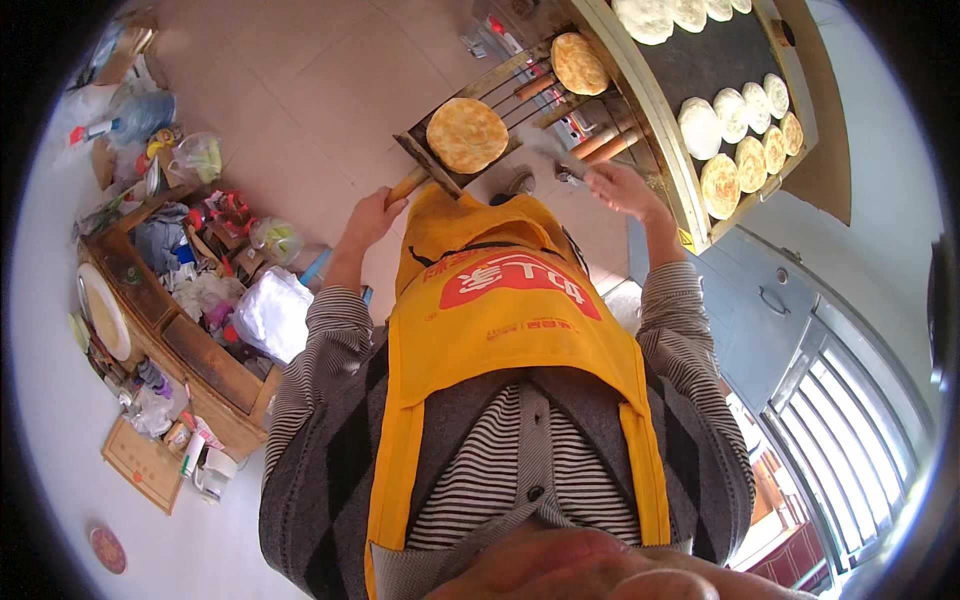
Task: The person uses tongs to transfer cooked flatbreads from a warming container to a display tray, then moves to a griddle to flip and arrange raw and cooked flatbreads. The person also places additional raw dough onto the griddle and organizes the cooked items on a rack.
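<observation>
A two-handed hold at a slatted metal rack (433, 168) projecting from below the griddle (700, 70). The left hand (380, 216) has its grip closed around a wooden handle (408, 184) at the rack's near end; wood presumably keeps the fingers off hot metal, and a hold at the outer end probably steadies the frame. The right hand (622, 190) has its grip closed on a slim metal tool (562, 163), blurred, its working end too indistinct to identify—its reach likely spares the fingers from the heat.

Two browned flatbreads lie flat and well apart on the rack: the nearer flatbread (467, 136) close to the left hand, the farther flatbread (580, 64) beside the griddle's edge. The open bars plausibly let heat or air reach their undersides. Two wooden rods (610, 143) lie just beyond the right hand; what they belong to cannot be told.

On the griddle, a row of four pale rounds (700, 128) adjoins a row of four browned rounds (720, 186), with further pale dough (643, 18) along the far side—a grouping by colour that suggests rows at like stages of baking.
</observation>
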Motion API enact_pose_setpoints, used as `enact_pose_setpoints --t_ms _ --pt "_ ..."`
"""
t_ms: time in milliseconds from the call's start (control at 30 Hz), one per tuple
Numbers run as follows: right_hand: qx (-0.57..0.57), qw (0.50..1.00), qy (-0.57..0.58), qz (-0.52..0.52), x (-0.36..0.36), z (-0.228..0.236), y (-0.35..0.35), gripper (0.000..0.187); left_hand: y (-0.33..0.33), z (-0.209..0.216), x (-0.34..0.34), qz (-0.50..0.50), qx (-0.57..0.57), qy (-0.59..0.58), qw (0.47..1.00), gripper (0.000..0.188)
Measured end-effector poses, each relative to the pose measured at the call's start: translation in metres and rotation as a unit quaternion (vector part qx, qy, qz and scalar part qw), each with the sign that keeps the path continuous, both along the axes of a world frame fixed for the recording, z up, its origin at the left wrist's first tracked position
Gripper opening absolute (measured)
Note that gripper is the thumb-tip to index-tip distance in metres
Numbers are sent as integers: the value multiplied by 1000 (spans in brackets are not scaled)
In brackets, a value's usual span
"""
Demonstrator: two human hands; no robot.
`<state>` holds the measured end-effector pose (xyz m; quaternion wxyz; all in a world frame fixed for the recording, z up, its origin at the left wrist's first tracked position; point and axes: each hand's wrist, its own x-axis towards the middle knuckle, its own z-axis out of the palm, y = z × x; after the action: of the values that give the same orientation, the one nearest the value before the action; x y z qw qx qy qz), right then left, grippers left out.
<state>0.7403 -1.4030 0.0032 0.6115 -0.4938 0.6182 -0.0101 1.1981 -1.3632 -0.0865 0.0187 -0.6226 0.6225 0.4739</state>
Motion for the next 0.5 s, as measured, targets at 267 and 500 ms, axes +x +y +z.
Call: enact_pose_setpoints --t_ms 267,500 --pt "62 993 -81 59 58 -56 -38 37 -5 -5 7 -11 -16 12 1000 41" --pt "-42 995 -57 -71 38 -26 25 49 -31 -14 -8 -54 -50 21 997 43"
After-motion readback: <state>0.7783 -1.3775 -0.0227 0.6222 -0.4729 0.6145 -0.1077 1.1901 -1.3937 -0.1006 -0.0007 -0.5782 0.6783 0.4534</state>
